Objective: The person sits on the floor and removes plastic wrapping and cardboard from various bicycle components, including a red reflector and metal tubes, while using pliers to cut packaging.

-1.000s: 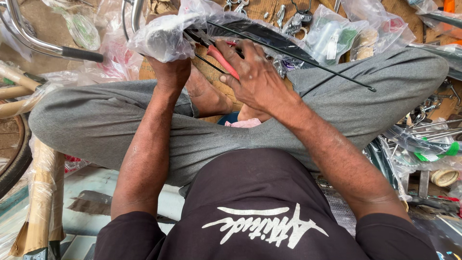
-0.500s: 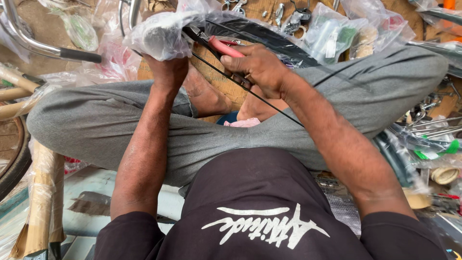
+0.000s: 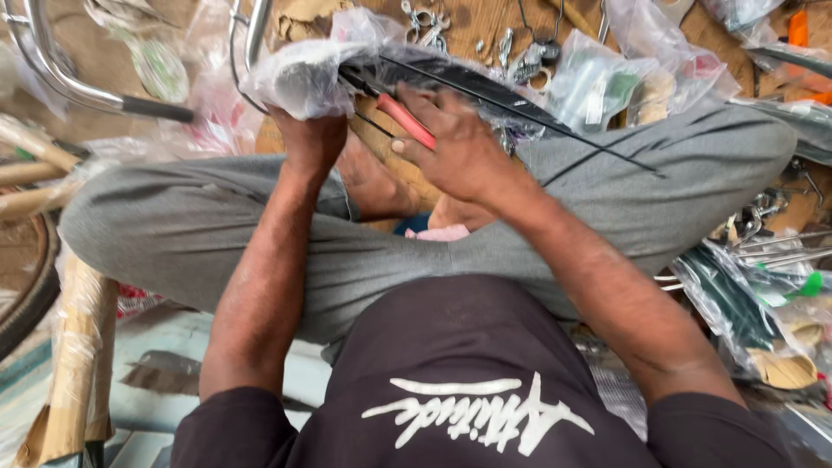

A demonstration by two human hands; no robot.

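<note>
I sit cross-legged in grey trousers. My left hand (image 3: 310,139) grips the underside of a part wrapped in clear plastic (image 3: 299,74), held up in front of my knees. My right hand (image 3: 455,147) is closed around a tool with red handles (image 3: 407,121), its tip at the wrapped part. Thin black rods or cables (image 3: 520,121) run from the wrapping across my right hand toward my right knee. A long black piece (image 3: 472,82) sticks out of the wrapping.
A chrome handlebar with a black grip (image 3: 104,100) lies at the far left. Plastic bags of small parts (image 3: 607,82) and loose metal hardware (image 3: 425,26) cover the wooden floor ahead. Paper-wrapped frame tubes (image 3: 74,347) stand at left; more bagged parts (image 3: 745,295) lie at right.
My right hand has slid left and up along the wrapped part with the red-handled tool. The left hand keeps its grip in place.
</note>
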